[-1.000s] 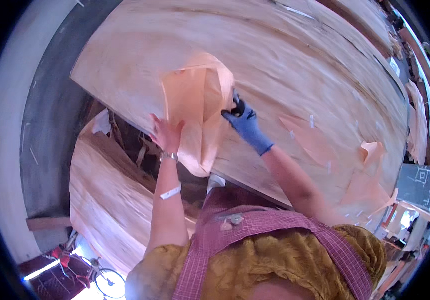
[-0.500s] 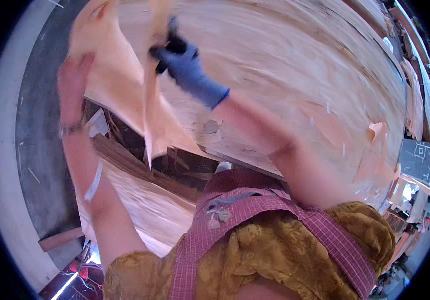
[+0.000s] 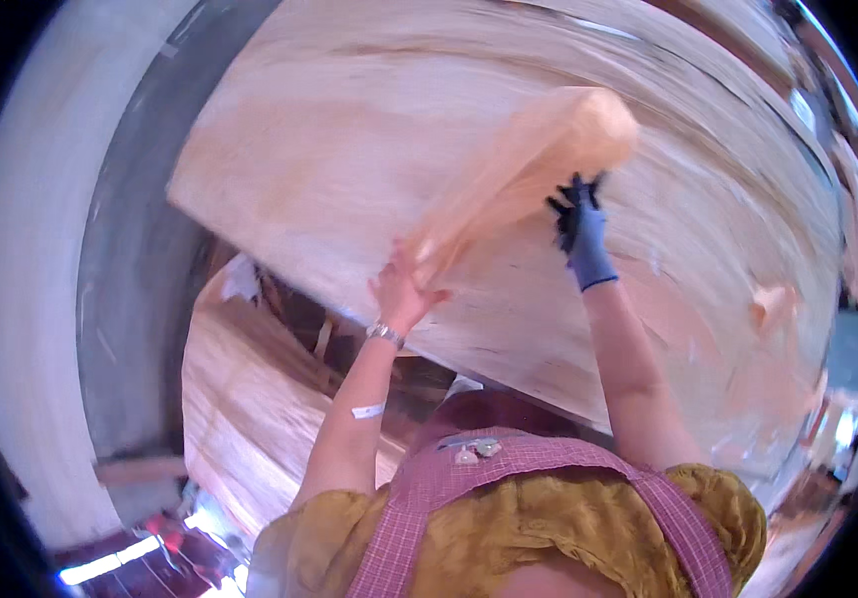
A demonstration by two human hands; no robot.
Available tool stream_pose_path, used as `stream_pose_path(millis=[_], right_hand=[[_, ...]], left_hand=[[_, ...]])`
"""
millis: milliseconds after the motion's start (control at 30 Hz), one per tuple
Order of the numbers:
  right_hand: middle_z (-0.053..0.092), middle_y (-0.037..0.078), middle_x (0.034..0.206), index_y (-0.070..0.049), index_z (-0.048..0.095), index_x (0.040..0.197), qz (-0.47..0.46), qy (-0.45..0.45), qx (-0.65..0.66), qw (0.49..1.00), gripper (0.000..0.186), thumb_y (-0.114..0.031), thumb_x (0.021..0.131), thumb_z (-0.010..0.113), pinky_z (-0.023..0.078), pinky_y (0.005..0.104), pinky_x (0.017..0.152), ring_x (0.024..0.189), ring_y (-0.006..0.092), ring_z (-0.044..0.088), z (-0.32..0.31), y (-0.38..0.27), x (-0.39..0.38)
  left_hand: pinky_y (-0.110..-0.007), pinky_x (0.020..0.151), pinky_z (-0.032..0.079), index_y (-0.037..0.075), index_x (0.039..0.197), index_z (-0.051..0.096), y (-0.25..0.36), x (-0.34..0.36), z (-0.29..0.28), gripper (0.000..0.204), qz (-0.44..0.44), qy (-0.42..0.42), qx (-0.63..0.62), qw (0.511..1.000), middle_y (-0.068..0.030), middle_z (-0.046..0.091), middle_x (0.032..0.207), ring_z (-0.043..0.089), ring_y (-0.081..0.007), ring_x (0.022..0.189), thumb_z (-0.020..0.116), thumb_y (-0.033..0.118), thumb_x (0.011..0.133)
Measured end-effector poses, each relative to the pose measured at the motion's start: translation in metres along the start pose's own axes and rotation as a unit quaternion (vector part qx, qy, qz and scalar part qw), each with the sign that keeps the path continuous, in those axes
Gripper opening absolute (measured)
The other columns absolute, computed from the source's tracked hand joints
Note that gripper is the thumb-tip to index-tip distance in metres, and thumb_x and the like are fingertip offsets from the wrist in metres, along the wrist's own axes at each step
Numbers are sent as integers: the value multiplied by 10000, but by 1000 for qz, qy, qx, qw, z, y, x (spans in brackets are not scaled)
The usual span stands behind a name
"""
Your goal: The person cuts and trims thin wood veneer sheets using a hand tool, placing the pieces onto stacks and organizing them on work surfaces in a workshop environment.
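While both hands grip, veneer piece (image 3: 519, 169) slants up-right.

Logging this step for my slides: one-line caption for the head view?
Bare left hand and blue-gloved right hand hold a pale orange veneer piece over large wood veneer sheet.

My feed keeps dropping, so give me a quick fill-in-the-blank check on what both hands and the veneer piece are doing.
1. The right hand wears a ____ glove.
2. The bare left hand has a metal watch on its ____.
3. Both hands grip the thin pale-orange veneer piece, lifted above the large light wooden ____.

Missing words: blue; wrist; sheet
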State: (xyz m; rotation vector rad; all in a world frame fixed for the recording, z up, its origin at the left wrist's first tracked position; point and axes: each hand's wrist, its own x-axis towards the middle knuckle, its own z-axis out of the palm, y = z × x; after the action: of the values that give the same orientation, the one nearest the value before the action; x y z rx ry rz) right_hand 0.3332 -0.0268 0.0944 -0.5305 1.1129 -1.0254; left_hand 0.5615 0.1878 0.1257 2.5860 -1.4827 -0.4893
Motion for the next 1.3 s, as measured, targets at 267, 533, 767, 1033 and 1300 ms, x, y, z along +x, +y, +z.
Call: stream_pose_path(millis=[267, 533, 767, 1033, 1300], right_hand=[[671, 88, 887, -93, 689, 952, -199, -30, -313, 928, 234, -312, 872, 680, 514, 345, 664, 801, 223, 647, -210, -17, -130], [513, 182, 1148, -75, 481, 1246, -192, 391, -629, 644, 633, -514, 825, 651, 515, 458, 766, 1062, 357, 555, -459, -124, -136], [544, 182, 1136, -74, 603, 1105, -26, 503, -597, 624, 554, -548, 820, 629, 497, 438, 804, 977, 360, 601, -507, -124, -157], [635, 185, 1065, -77, 671, 1009, -92, 554, -591, 579, 445, -480, 823, 637, 490, 452, 845, 993, 351, 621, -488, -103, -149], [537, 274, 1230, -70, 530, 1246, -26, 545, -608, 577, 598, -515, 851, 591, 492, 467, 882, 1083, 410, 582, -433, -96, -135]], left_hand=[[-372, 835, 495, 29, 1073, 628, -145, 85, 42, 262, 106, 85, 102, 985, -93, 647, 1027, 607, -220, 922, 500, 203, 926], [-286, 760, 512, -51, 1218, 565, -111, 149, -52, 323, -2, 13, -279, 960, -74, 624, 1062, 600, -161, 893, 575, 72, 919], [-259, 709, 501, -64, 1205, 561, -78, 196, -36, 351, -50, -64, -313, 946, -62, 622, 1046, 587, -145, 836, 644, 72, 893], [-306, 692, 474, -36, 1182, 579, -143, 291, -24, 417, 8, 6, -392, 920, -75, 629, 1025, 581, -171, 843, 680, 232, 879], [-360, 886, 473, -26, 1294, 516, -136, 300, -21, 660, 128, -59, -305, 942, -143, 603, 1215, 581, -243, 1064, 776, 318, 795]])
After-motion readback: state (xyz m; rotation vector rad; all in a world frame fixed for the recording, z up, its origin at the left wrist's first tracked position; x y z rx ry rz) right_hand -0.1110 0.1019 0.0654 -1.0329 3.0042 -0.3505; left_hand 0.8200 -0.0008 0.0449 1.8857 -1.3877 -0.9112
